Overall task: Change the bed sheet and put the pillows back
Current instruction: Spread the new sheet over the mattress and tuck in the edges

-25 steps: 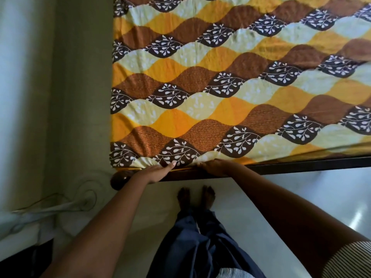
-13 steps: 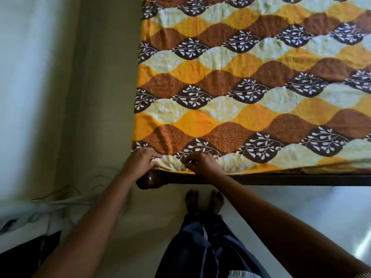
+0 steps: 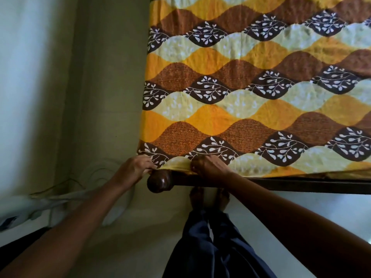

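Dark bed frame [image 3: 301, 186] under patterned sheet [image 3: 251, 121]

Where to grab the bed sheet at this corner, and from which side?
Pinch the bed sheet by its loose yellow hem at the near edge, coming from the standing side, over the bed frame. Elsewhere it lies flat, offering no fold. The left hand and right hand grip there.
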